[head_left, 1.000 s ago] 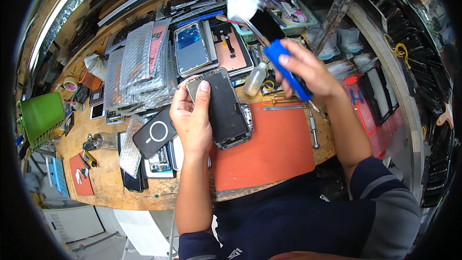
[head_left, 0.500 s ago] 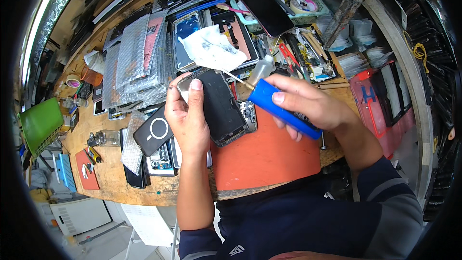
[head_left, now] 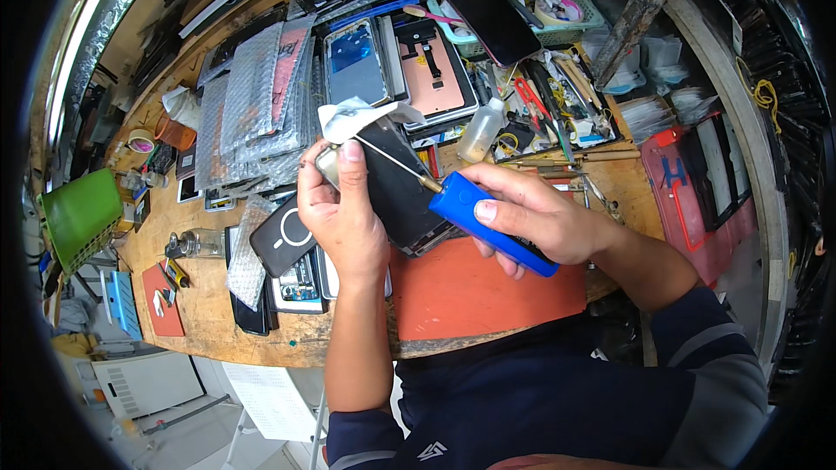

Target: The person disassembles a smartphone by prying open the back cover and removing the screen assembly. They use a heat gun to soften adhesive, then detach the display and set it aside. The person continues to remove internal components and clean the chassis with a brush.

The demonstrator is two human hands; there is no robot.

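Note:
My left hand (head_left: 344,218) grips a dark phone screen panel (head_left: 401,191) at its upper left, thumb pressed on its face. A handheld blue power tool (head_left: 488,224) with a thin metal rod is wrapped in my right hand (head_left: 553,218). Its rod slants up and left across the panel, toward a crumpled white tissue (head_left: 366,117). The tissue lies over the panel's top edge beside my left thumb; whether the rod's tip touches it I cannot tell. Below the panel is an orange mat (head_left: 488,305).
Left of my wrist lies a black phone case (head_left: 277,239) with a white ring. Bubble-wrapped packs (head_left: 248,113) are stacked behind. A plastic bottle (head_left: 482,130), loose tools and a green basket (head_left: 575,33) bearing a large dark phone (head_left: 492,19) stand farther back.
The white tissue has come from the tablets behind to the panel's top edge. My right hand and the blue tool have shifted left, bringing the rod over the panel.

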